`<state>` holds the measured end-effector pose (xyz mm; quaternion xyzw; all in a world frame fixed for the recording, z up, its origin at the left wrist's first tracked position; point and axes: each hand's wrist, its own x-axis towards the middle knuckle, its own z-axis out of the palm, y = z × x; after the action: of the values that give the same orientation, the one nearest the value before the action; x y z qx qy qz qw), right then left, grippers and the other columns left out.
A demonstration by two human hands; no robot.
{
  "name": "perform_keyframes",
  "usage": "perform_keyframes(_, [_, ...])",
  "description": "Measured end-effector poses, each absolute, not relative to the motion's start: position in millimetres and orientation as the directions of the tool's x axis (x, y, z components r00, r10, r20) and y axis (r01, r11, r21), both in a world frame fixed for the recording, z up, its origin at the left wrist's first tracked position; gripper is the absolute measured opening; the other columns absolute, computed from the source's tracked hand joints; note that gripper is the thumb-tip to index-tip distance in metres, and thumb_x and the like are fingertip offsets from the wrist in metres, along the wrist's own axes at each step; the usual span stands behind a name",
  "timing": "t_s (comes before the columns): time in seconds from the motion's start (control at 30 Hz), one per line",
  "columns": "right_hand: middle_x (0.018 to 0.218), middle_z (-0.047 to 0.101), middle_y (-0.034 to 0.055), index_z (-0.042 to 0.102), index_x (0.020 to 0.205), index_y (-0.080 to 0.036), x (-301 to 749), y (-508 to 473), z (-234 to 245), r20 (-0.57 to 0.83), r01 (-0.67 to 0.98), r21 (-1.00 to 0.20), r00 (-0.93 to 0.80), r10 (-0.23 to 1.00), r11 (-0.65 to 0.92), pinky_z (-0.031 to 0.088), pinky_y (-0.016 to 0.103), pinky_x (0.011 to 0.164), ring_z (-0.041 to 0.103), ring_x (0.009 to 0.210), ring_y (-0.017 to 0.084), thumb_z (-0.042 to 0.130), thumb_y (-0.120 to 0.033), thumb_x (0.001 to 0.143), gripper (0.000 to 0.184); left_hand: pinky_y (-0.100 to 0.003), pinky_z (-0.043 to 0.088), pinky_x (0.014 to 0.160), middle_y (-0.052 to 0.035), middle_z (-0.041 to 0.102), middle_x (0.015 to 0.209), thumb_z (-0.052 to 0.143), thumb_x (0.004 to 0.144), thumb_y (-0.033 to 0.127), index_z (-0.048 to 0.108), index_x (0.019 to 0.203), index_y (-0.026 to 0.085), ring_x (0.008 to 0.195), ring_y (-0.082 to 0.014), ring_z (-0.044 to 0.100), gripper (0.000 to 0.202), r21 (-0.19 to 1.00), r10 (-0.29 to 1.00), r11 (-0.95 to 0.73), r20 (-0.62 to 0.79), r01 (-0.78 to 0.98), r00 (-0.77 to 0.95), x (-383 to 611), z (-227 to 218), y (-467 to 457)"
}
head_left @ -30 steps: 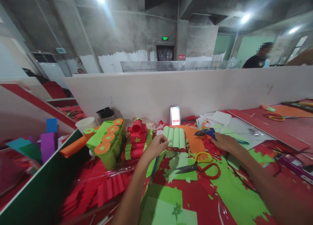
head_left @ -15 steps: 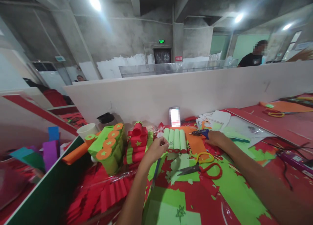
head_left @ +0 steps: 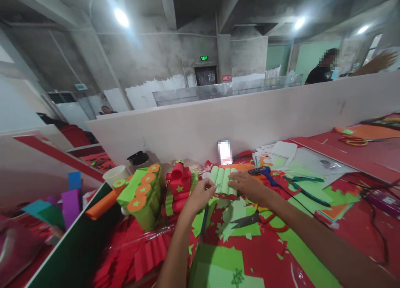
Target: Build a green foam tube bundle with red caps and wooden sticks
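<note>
A row of pale green paper rolls (head_left: pixel 222 180) lies on the red table, near the white partition. My left hand (head_left: pixel 201 195) is closed in a pinch at the rolls' left end; what it pinches is too small to name. My right hand (head_left: pixel 248 184) rests on the right side of the rolls with fingers stretched over them. A blue glue gun (head_left: pixel 263 171) lies just right of my right hand, apart from it. Red-handled scissors (head_left: pixel 254 220) lie under my right forearm.
Stacks of green rolls with orange star caps (head_left: pixel 142 194) and red rolls (head_left: pixel 178 186) stand to the left. A paper cup (head_left: pixel 116 174), orange roll (head_left: pixel 101 204), green and red paper scraps (head_left: pixel 218 263) and cables (head_left: pixel 368 204) lie around. A person stands beyond the partition (head_left: pixel 281 113).
My right hand has left the blue glue gun and moved left onto the green rolls. The left hand stays pinched at their left end. The view tilted slightly.
</note>
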<state>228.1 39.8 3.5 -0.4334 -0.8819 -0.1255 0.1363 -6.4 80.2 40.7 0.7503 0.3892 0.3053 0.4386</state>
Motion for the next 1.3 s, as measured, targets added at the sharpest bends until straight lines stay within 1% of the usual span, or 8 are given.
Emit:
perform_keyframes(0.07, [0.125,0.052,0.014,0.052,0.118,-0.02,229.5,41.6,5.2,0.349,0.777,0.09,-0.61,0.711,0.623,0.03,0.049,0.099,0.042,0.12,0.026,0.047,-0.002,0.079,0.044,-0.02,0.033,0.049,0.004,0.051,0.055,0.053,0.069,0.023,0.052,0.066,0.016,0.05,-0.009,0.045,0.007,0.9,0.861,-0.297,0.107,0.32,0.498,-6.5,44.2,78.3])
perform_keyframes(0.2, [0.12,0.054,0.0137,0.05,0.12,-0.018,230.7,45.3,12.7,0.351,0.754,0.05,-0.627,0.696,0.655,0.031,0.047,0.097,0.044,0.115,0.026,0.051,-0.002,0.074,0.049,-0.02,0.033,0.049,0.0042,0.051,0.053,0.054,0.071,0.025,0.052,0.065,0.016,0.048,-0.0088,0.044,0.011,0.895,0.86,-0.306,0.113,0.325,0.498,-9.0,54.4,72.9])
perform_keyframes(0.4, [0.109,0.056,0.0132,0.051,0.119,-0.016,225.7,57.1,31.8,0.377,0.734,0.002,-0.63,0.679,0.679,0.038,0.041,0.088,0.048,0.103,0.024,0.049,-0.011,0.084,0.036,-0.021,0.035,0.05,0.0034,0.052,0.056,0.054,0.071,0.028,0.05,0.066,0.017,0.053,-0.0112,0.049,0.013,0.883,0.871,-0.32,0.131,0.344,0.473,-22.2,63.8,75.5])
perform_keyframes(0.53, [0.107,0.056,0.0129,0.05,0.12,-0.016,217.8,57.5,44.9,0.392,0.734,0.006,-0.627,0.674,0.679,0.041,0.04,0.084,0.049,0.098,0.024,0.049,-0.017,0.087,0.034,-0.021,0.033,0.051,0.0037,0.051,0.058,0.052,0.071,0.026,0.052,0.068,0.018,0.053,-0.011,0.047,0.009,0.812,0.906,-0.342,0.151,0.474,0.395,-31.7,64.6,79.2])
perform_keyframes(0.67, [0.105,0.056,0.0131,0.049,0.123,-0.016,208.5,51.0,51.6,0.396,0.761,0.032,-0.605,0.691,0.648,0.041,0.04,0.082,0.05,0.094,0.024,0.049,-0.026,0.089,0.036,-0.022,0.03,0.052,0.0013,0.056,0.061,0.052,0.07,0.025,0.053,0.067,0.019,0.057,-0.0133,0.049,0.007,0.676,0.938,-0.331,0.161,0.659,0.306,-36.2,69.3,76.0])
perform_keyframes(0.77, [0.102,0.056,0.0123,0.049,0.123,-0.015,203.2,45.2,56.3,0.38,0.771,0.064,-0.606,0.698,0.634,0.041,0.04,0.081,0.051,0.092,0.025,0.049,-0.029,0.089,0.037,-0.023,0.029,0.053,-0.0004,0.059,0.062,0.053,0.07,0.027,0.054,0.067,0.02,0.058,-0.0153,0.051,0.008,0.613,0.95,-0.304,0.142,0.729,0.277,-36.1,73.0,72.9])
perform_keyframes(0.93, [0.102,0.056,0.0126,0.051,0.12,-0.015,200.0,39.6,62.4,0.376,0.769,0.105,-0.618,0.69,0.631,0.04,0.039,0.081,0.05,0.092,0.025,0.049,-0.028,0.089,0.033,-0.024,0.028,0.053,-0.0017,0.061,0.064,0.054,0.07,0.029,0.055,0.068,0.02,0.06,-0.0172,0.054,0.009,0.573,0.955,-0.288,0.111,0.767,0.276,-34.5,74.7,71.2])
perform_keyframes(1.3, [0.1,0.057,0.0122,0.05,0.122,-0.016,198.3,36.9,59.7,0.367,0.747,0.149,-0.65,0.666,0.647,0.039,0.039,0.079,0.051,0.091,0.025,0.049,-0.028,0.089,0.035,-0.024,0.031,0.053,-0.0034,0.065,0.068,0.055,0.07,0.029,0.058,0.07,0.02,0.061,-0.0176,0.056,0.01,0.536,0.951,-0.297,0.092,0.79,0.294,-32.0,68.5,70.6])
